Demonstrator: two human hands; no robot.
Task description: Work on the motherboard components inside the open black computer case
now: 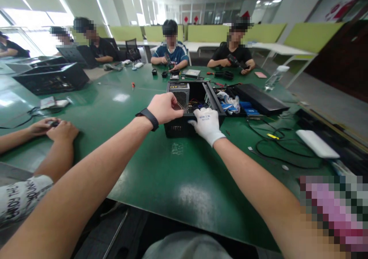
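Note:
An open black computer case [179, 128] lies on the green table, with a power supply [179, 92] at its back left and coloured wires inside. My bare left hand [165, 107], a dark band on its wrist, is over the case's near left edge. Its thumb and fingers are pinched on a thin item too small to name. In a white glove, my right hand [207, 124] rests on the case's near right edge, fingers curled over the rim and thumb down the front side. The glove's fingertips are partly hidden inside.
Blue and white gloves [228, 102], a black panel [260, 98], cables [267, 144] and a white box [317, 144] lie to the right. Another person's hands [61, 128] are at the left. People sit across the table. A bottle [276, 78] stands at the back right.

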